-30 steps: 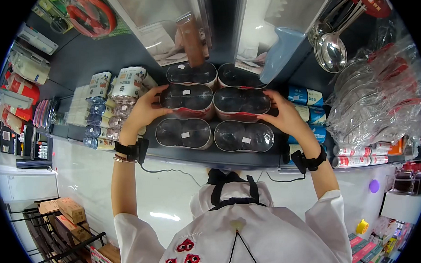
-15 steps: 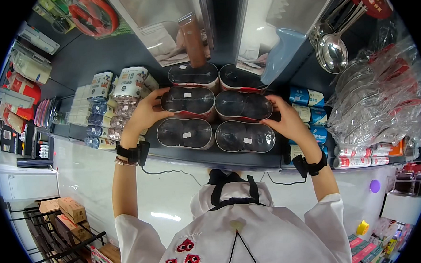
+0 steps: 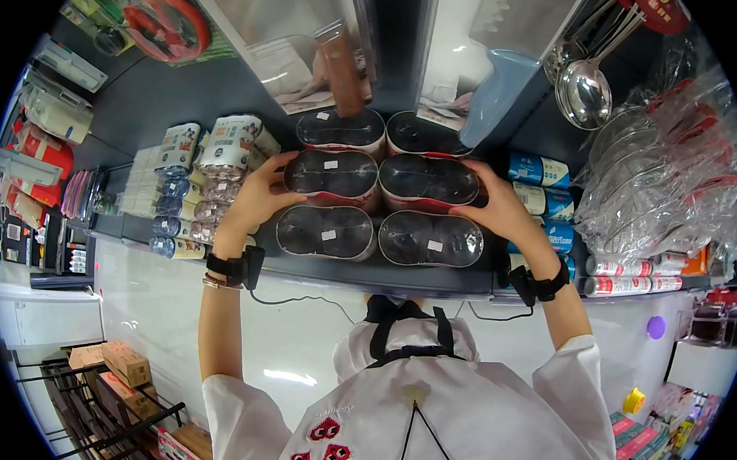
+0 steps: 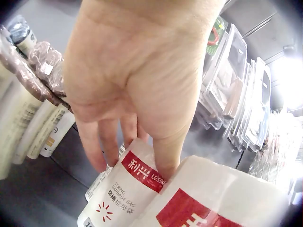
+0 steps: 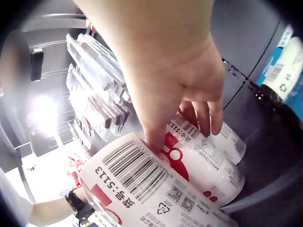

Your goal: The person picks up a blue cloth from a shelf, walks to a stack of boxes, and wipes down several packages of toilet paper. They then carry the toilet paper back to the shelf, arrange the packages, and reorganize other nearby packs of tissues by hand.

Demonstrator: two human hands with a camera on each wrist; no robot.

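Double-roll packs of string garbage bags, white and red with dark tops, stand on a shelf in three rows of two. My left hand (image 3: 256,198) grips the outer end of the middle-row left garbage bag pack (image 3: 333,178), fingers behind and thumb in front. On the other side, my right hand (image 3: 503,203) holds the outer end of the middle-row right garbage bag pack (image 3: 429,182) likewise. In the left wrist view the thumb presses on the printed pack (image 4: 120,196). The right wrist view has the thumb between the held pack (image 5: 206,165) and the front pack (image 5: 137,170).
Front packs stand near the shelf edge (image 3: 346,279). Left are bundled rolls (image 3: 219,187); right are blue-wrapped rolls (image 3: 539,171) and plastic-wrapped goods (image 3: 654,176). Packaged knives, including a blue-handled one (image 3: 494,93), hang over the back packs; ladles (image 3: 585,93) hang right.
The head view has shifted slightly, so the shelf goods sit a little further right. Both hands stay on the same two middle packs.
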